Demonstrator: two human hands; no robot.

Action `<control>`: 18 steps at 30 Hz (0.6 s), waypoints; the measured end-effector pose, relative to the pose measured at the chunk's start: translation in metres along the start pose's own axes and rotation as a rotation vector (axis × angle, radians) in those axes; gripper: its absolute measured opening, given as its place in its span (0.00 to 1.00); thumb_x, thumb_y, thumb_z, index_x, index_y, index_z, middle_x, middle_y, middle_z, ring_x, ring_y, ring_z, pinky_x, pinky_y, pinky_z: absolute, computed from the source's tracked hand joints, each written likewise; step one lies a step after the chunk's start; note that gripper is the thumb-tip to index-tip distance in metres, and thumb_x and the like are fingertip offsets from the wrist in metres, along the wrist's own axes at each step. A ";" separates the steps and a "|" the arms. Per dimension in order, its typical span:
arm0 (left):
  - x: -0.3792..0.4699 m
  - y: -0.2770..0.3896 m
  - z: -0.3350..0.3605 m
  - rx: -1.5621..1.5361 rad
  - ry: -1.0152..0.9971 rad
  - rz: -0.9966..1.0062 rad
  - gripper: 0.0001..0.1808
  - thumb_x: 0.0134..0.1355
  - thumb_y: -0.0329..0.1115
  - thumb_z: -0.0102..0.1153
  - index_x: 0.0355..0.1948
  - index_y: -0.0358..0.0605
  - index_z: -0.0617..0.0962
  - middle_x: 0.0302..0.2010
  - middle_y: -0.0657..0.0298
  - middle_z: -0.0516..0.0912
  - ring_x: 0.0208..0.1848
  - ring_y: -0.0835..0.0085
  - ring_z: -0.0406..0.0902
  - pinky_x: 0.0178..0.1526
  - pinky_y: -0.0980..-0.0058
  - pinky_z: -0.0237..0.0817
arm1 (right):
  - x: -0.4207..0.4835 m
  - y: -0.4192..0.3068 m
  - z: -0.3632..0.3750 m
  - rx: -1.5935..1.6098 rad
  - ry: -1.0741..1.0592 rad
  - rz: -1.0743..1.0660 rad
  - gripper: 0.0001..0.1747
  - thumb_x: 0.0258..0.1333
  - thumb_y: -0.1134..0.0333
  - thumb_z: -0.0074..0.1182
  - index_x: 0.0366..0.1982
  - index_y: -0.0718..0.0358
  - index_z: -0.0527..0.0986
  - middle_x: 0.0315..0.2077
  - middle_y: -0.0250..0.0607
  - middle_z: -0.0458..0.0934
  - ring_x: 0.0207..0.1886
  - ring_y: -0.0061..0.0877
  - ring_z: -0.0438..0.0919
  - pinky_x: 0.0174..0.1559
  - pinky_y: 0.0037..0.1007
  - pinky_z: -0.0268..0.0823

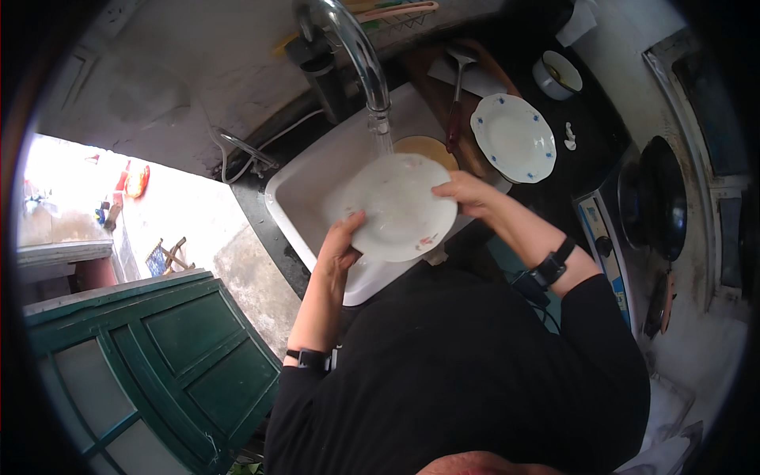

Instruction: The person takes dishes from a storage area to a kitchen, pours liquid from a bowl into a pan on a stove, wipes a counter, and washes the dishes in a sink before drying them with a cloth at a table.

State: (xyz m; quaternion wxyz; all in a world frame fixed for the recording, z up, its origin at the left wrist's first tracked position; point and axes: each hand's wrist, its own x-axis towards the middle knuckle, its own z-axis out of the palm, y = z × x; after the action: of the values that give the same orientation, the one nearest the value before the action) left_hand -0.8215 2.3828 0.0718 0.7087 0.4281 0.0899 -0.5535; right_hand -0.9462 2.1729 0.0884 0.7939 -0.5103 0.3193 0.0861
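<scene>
My left hand and my right hand grip opposite edges of a white plate with a faint floral pattern. The plate is over a white sink, below a chrome faucet from which water runs toward its far edge. Behind the plate, a yellowish round dish lies partly hidden in the sink. To the right of the sink is a white plate with small blue flowers. A metal spatula with a dark red handle rests on a wooden board.
A white enamel bowl stands on the dark counter at the back right. A gas stove is on the right, near a black wok. The green door fills the lower left. Beside the faucet is a dark cylindrical container.
</scene>
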 end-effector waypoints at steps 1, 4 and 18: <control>-0.005 0.003 -0.007 0.003 0.035 0.002 0.18 0.52 0.29 0.51 0.43 0.32 0.67 0.38 0.53 0.74 0.39 0.66 0.73 0.42 0.68 0.67 | 0.008 0.014 0.002 0.134 -0.089 0.018 0.21 0.45 0.76 0.42 0.45 0.70 0.64 0.41 0.46 0.70 0.43 0.28 0.70 0.45 0.27 0.61; -0.021 0.023 -0.024 0.372 0.103 0.167 0.12 0.50 0.25 0.47 0.36 0.32 0.70 0.28 0.58 0.75 0.28 0.70 0.75 0.31 0.75 0.68 | 0.032 0.027 0.030 0.195 -0.144 -0.014 0.23 0.47 0.76 0.42 0.49 0.69 0.59 0.44 0.45 0.68 0.43 0.28 0.69 0.44 0.28 0.62; 0.002 0.047 0.078 2.037 0.141 0.983 0.22 0.45 0.21 0.40 0.45 0.42 0.67 0.43 0.52 0.71 0.42 0.57 0.71 0.39 0.62 0.65 | 0.094 -0.142 0.006 -0.899 0.272 -0.737 0.30 0.36 0.71 0.45 0.48 0.66 0.62 0.42 0.55 0.69 0.45 0.39 0.69 0.45 0.31 0.62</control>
State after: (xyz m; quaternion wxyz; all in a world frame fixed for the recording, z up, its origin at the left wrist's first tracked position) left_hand -0.8075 2.3275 0.1422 0.1645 0.8248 -0.5409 -0.0053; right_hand -0.8042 2.0947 0.1411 0.4293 -0.8800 0.1523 -0.1344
